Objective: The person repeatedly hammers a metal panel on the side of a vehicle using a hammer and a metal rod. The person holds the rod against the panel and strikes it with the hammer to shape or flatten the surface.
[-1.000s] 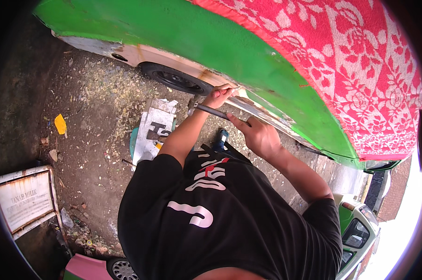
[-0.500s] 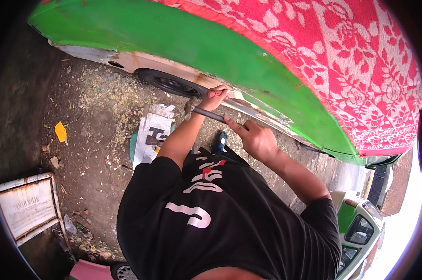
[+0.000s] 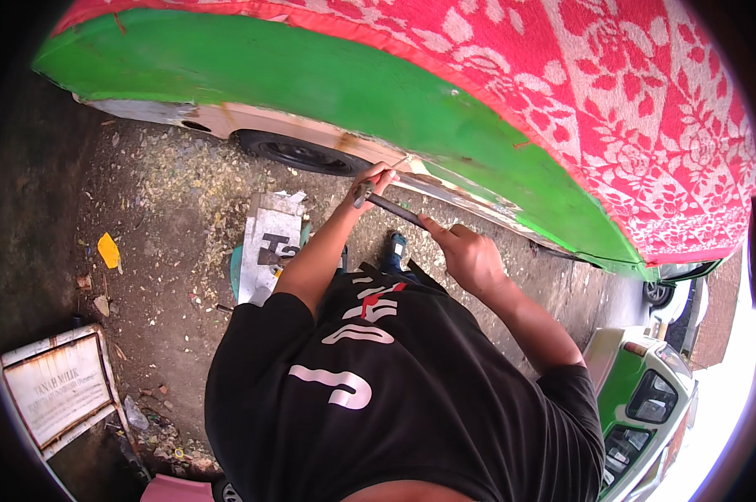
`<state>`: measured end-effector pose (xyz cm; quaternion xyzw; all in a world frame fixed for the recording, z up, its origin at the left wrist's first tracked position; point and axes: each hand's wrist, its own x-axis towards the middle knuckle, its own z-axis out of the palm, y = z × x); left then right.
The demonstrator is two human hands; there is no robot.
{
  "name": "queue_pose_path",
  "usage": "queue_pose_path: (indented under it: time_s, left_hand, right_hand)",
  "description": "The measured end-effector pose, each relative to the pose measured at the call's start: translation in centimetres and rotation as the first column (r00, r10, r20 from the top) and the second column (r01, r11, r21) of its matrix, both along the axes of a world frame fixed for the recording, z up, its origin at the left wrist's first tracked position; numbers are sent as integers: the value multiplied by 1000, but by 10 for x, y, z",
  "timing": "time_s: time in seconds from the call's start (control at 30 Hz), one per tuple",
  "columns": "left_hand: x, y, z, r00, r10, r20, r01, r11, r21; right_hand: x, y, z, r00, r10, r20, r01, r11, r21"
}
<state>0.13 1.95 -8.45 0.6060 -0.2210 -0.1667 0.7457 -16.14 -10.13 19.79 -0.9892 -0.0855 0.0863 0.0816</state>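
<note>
My right hand (image 3: 476,258) is closed around the dark handle of a hammer (image 3: 397,211), its index finger stretched along the handle. The hammer's head is just in front of my left hand (image 3: 375,176), overlapping it in the view. My left hand reaches to the lower side of a green car (image 3: 294,75), with its fingers curled together against the sill. What those fingers grip is too small and hidden to make out. Around that spot the car's lower panel (image 3: 432,177) is pale and patchy, with scraped paint and rusty marks.
A red and white floral cloth (image 3: 612,125) covers the car's top. Its wheel (image 3: 298,155) is left of my hands. A pale lettered board (image 3: 269,243) and a yellow scrap (image 3: 108,250) lie on littered ground. A framed sign (image 3: 60,385) stands left; a green-white vehicle (image 3: 637,393) is behind right.
The hammer's head has moved right and closer to the fingers of my left hand. My right hand has shifted slightly right and down. My left hand stays at the car's sill.
</note>
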Motion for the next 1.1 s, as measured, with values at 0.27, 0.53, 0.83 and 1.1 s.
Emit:
queue_pose_path:
  time_s: [0.27, 0.53, 0.83, 1.1]
  left_hand:
    - [-4, -10, -7, 1000, 24, -1, -24, 996, -88]
    - [-2, -10, -14, 998, 22, 58, -16, 995, -101]
    - [-10, -13, -13, 997, 55, 48, -51, 995, -86]
    - [-12, -13, -7, 995, 73, 61, -68, 994, -82]
  right_hand:
    - [-11, -10, -16, 995, -97, 35, 93, 991, 100]
    - [-14, -8, -20, 989, -133, 58, 121, 978, 172]
    - [-17, -3, -17, 981, -192, 16, 186, 965, 187]
    - [-20, -5, -18, 982, -189, -1, 186, 967, 176]
